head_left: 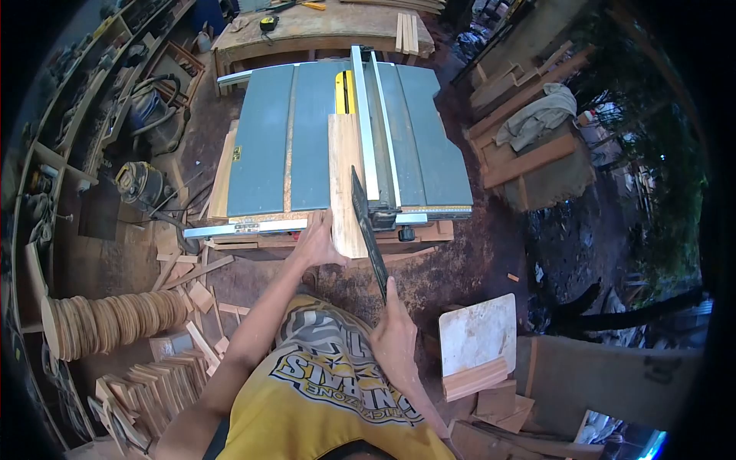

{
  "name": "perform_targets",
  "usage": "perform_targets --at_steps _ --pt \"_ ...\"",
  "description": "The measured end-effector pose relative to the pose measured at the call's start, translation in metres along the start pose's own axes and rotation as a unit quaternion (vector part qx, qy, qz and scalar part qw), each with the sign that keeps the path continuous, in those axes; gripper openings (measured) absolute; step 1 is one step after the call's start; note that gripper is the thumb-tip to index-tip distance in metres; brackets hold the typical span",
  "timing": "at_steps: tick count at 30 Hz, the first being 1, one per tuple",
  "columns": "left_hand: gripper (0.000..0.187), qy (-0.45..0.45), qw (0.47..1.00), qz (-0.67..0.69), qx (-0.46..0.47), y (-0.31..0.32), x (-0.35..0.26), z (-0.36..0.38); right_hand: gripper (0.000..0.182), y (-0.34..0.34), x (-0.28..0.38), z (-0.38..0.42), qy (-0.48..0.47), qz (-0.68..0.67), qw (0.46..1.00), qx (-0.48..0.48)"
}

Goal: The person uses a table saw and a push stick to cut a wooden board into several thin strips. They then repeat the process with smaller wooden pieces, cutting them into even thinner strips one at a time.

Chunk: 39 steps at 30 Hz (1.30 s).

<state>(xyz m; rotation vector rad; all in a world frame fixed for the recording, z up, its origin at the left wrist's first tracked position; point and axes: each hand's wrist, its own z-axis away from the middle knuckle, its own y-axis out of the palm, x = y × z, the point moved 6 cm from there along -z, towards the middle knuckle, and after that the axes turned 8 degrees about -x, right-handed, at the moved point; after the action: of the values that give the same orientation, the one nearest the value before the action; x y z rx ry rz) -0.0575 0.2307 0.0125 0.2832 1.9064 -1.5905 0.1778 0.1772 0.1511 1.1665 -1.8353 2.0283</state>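
1. The left hand (314, 239) was clamped on the near left edge of a long, flat, pale brown wooden board (343, 180). The board extended forward from that hand over a saw table, its near end overhanging the front.
2. The right hand (394, 341), nearer the body, was closed round the near end of a long, narrow, dark flat bar (371, 236). The bar slanted forward and left from that hand to above the board; contact between bar and board could not be told.
3. The blue-grey, flat-topped saw table (261, 146) lay ahead of both hands. A straight silver metal fence (366, 130) stood forward of the right hand, along the board's right side; a yellow slotted insert (343, 88) showed beyond the board's far end.
4. Writing: the yellow and grey printed shirt (307, 414), between and behind the hands, read "ZONE" and, larger, "NERALS", upside down in this view.
5. A small yellow label (236, 153), forward-left of the left hand, was too small to read. So was the marking on the silver front rail (264, 227), just left of that hand.
6. A yellow and black tape measure (268, 24) lay far ahead of the left hand, on a wooden bench (330, 32); brand illegible.
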Motion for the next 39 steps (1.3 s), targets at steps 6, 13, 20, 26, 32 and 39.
perform_targets --at_steps 6,13,20,26,32,39 --pt "0.130 0.007 0.998 -0.058 0.008 -0.002 0.008 -0.024 0.071 -0.020 0.006 0.031 0.043 0.017 0.999 0.017" --pt "0.129 -0.005 0.998 -0.061 0.016 -0.003 0.019 -0.050 0.074 -0.037 0.006 0.065 0.050 0.046 0.997 0.034" --pt "0.123 -0.027 0.999 -0.005 0.044 -0.002 0.027 -0.073 0.085 -0.029 0.009 0.071 0.054 0.085 0.993 0.060" --pt "0.105 -0.058 0.996 0.048 -0.046 -0.009 0.023 -0.065 0.082 -0.006 0.009 0.055 0.048 0.096 0.994 0.035" --pt "0.099 -0.107 0.974 0.168 -0.104 -0.003 0.031 -0.068 0.085 0.003 0.018 0.040 0.042 0.102 0.993 0.030" --pt "0.088 -0.063 0.931 0.321 -0.159 -0.002 0.049 -0.062 0.088 0.006 0.021 0.026 0.059 0.103 0.992 0.048"
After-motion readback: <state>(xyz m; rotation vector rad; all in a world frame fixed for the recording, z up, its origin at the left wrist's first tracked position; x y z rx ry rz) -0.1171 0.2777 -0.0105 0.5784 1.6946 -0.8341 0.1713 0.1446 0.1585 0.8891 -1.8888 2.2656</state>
